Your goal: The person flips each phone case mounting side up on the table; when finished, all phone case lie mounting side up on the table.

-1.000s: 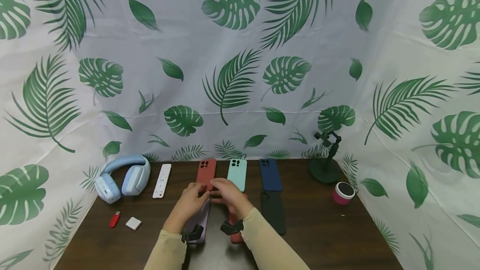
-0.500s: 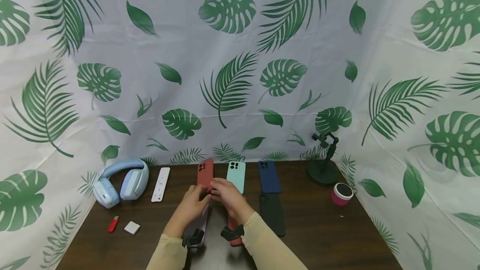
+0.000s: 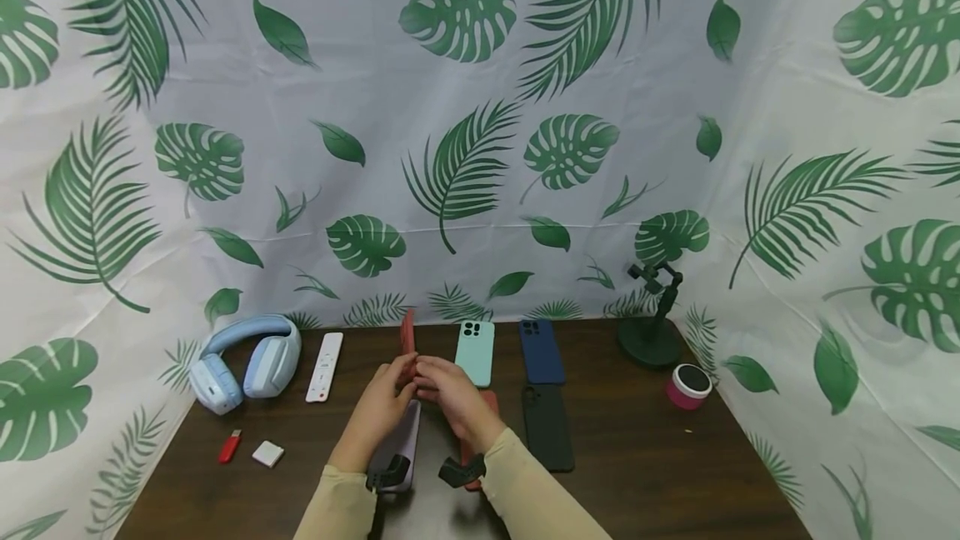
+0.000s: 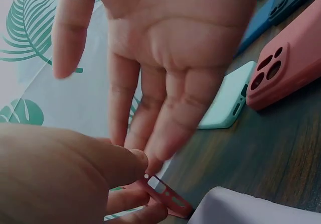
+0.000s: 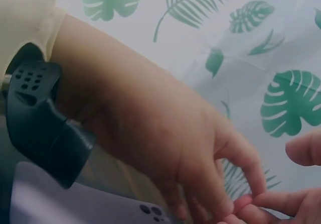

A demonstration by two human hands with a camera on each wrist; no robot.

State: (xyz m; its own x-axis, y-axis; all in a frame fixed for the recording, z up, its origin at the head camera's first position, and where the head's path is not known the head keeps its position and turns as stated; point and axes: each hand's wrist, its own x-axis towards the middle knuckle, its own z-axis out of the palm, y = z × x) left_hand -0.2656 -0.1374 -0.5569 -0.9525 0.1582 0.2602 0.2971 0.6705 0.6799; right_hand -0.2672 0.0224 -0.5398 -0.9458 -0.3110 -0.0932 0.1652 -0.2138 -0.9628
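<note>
A red phone case [image 3: 407, 332] stands raised nearly edge-on in the head view, its upper end above the hands. My left hand [image 3: 381, 407] pinches its lower end between thumb and fingers; cutouts show along that red end [image 4: 168, 196] in the left wrist view. My right hand [image 3: 459, 398] reaches in from the other side, fingers fairly straight and fingertips at the case, thumb held apart. Beneath my left wrist lies a lilac phone case [image 3: 403, 448]. Another red case [image 3: 472, 482] is partly covered by my right hand and wrist.
Mint [image 3: 475, 357], navy [image 3: 542, 352] and black [image 3: 547, 432] phone cases lie to the right. Further right are a dark stand [image 3: 651, 340] and a pink-and-white round item [image 3: 688, 386]. Headphones [image 3: 272, 361], a white remote [image 3: 324, 369], a red USB stick [image 3: 230, 446] and a white square [image 3: 267, 453] are left.
The far red case, flat on the table earlier with both hands at its near end, has been lifted and turned up onto its edge. The other things have stayed put.
</note>
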